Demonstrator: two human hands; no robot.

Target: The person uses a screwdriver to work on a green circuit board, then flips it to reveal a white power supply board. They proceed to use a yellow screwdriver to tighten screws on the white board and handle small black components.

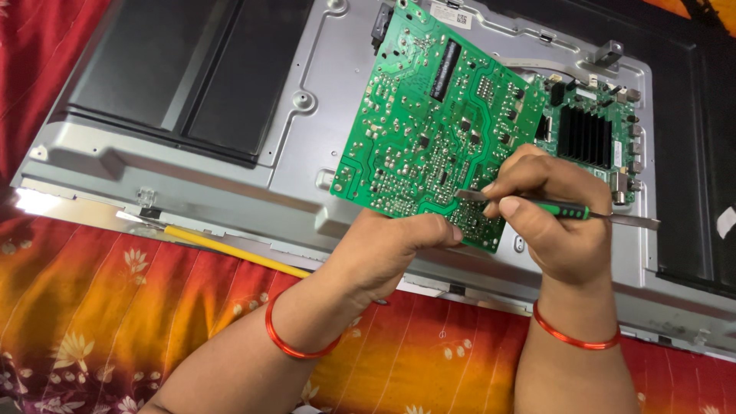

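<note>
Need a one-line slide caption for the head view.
Left hand holds a green circuit board solder-side up while right hand works a green-handled tool on it.

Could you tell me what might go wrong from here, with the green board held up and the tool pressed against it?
The left hand grips the green circuit board only at its lower edge, tilted above the grey metal chassis, so it could slip or flex. The right hand presses the thin metal tool with green-and-black handle against the solder side; a slip might scratch tracks or bridge joints.
</note>
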